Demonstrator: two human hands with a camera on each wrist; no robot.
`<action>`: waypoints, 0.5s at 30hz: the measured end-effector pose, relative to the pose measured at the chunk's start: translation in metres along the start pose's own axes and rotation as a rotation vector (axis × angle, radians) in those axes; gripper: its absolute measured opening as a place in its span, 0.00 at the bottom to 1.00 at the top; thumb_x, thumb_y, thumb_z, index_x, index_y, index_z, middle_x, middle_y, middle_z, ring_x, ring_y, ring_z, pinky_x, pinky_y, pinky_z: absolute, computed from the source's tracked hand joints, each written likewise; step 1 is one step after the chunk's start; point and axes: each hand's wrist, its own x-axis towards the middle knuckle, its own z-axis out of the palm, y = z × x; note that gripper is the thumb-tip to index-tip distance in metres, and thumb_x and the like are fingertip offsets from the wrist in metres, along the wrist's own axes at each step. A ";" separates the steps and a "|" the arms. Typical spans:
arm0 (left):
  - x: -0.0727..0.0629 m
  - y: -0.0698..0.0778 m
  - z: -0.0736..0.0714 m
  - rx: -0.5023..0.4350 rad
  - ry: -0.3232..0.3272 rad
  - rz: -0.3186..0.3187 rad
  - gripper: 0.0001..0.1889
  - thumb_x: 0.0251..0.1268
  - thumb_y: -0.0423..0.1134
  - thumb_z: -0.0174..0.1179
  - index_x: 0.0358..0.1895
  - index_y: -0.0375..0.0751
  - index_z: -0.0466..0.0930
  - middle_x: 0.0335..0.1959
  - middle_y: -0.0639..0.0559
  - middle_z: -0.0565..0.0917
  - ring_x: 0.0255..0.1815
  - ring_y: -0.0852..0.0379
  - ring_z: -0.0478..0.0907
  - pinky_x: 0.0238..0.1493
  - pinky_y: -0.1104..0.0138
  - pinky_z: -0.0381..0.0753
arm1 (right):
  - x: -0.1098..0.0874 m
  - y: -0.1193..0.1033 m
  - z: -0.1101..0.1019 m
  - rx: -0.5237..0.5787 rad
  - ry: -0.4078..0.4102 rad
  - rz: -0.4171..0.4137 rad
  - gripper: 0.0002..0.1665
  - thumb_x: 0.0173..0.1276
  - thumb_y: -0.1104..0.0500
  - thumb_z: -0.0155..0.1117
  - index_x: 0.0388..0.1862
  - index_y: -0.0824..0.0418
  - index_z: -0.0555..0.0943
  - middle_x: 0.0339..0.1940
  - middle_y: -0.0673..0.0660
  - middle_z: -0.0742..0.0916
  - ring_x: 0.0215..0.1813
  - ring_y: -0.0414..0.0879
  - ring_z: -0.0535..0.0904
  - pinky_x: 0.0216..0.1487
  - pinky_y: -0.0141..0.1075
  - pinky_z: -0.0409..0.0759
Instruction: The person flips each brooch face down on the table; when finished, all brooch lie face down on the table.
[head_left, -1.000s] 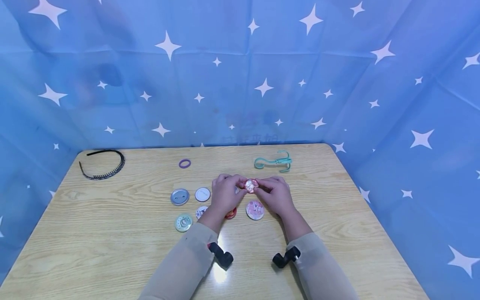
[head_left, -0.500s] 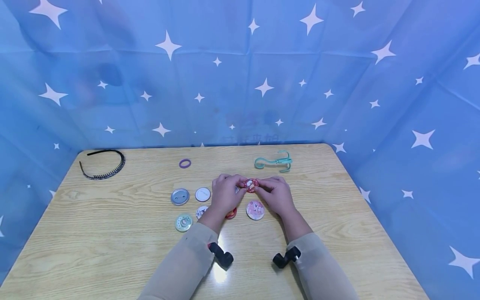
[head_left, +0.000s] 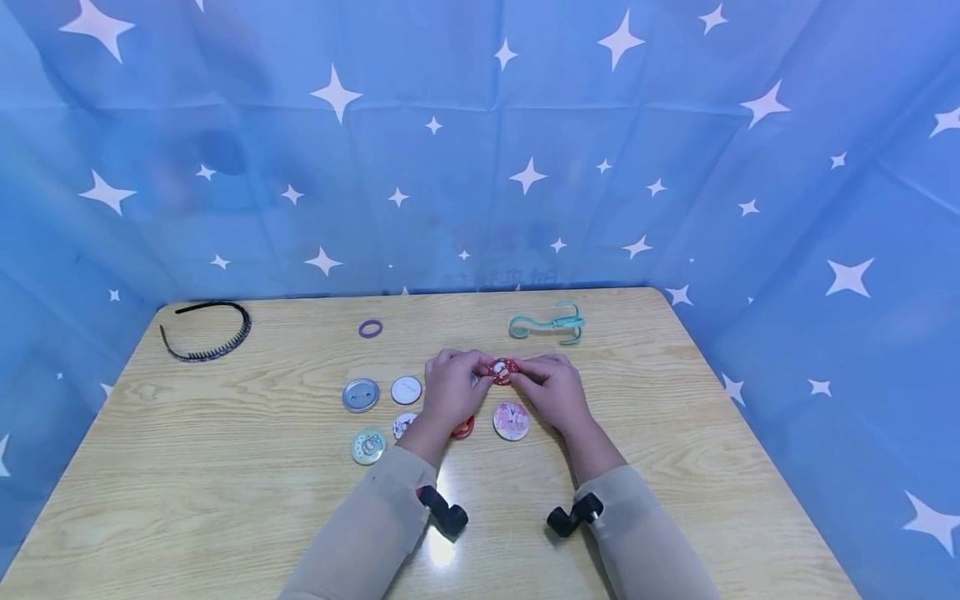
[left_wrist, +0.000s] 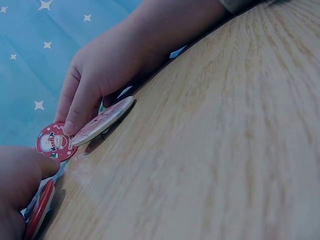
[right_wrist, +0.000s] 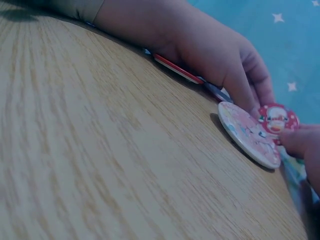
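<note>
Between both hands is a small round red button badge (head_left: 503,371) with a white cartoon figure, its printed face toward me. My left hand (head_left: 450,387) pinches its left edge between thumb and fingers; my right hand (head_left: 551,390) pinches the right edge. In the left wrist view the badge (left_wrist: 54,142) stands tilted up, gripped at its rim. A larger pink badge (head_left: 512,421) lies on the table just nearer than the held one. Another red badge (head_left: 462,427) is partly hidden by my left wrist.
Left of my hands lie a silver badge back (head_left: 361,395), a white badge (head_left: 406,389), a cartoon badge (head_left: 402,425) and a green badge (head_left: 369,447). Farther back are a black headband (head_left: 210,333), a purple ring (head_left: 370,328) and a teal hook-shaped item (head_left: 547,323).
The held badge has tilted slightly, so the glare on its face is gone and its red print shows clearly. Both hands stay in place with the same pinch.
</note>
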 end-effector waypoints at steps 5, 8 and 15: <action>0.000 0.000 0.000 0.008 0.008 0.008 0.10 0.69 0.43 0.75 0.50 0.56 0.90 0.38 0.64 0.89 0.62 0.50 0.76 0.71 0.47 0.62 | 0.000 -0.001 0.000 0.003 0.011 -0.007 0.14 0.71 0.54 0.78 0.54 0.53 0.93 0.46 0.49 0.93 0.59 0.48 0.79 0.63 0.49 0.76; 0.000 0.000 0.000 0.006 0.012 0.009 0.09 0.69 0.42 0.74 0.50 0.57 0.90 0.37 0.64 0.89 0.61 0.50 0.77 0.70 0.47 0.63 | 0.000 -0.003 -0.001 0.008 0.015 -0.003 0.13 0.71 0.54 0.78 0.53 0.53 0.93 0.45 0.48 0.93 0.59 0.48 0.79 0.63 0.49 0.76; -0.001 0.001 -0.001 -0.015 0.006 0.001 0.09 0.70 0.43 0.74 0.50 0.58 0.90 0.37 0.64 0.89 0.60 0.51 0.77 0.69 0.47 0.63 | -0.001 -0.003 -0.001 0.021 0.020 0.002 0.11 0.71 0.55 0.78 0.51 0.54 0.94 0.44 0.48 0.93 0.58 0.48 0.80 0.62 0.49 0.77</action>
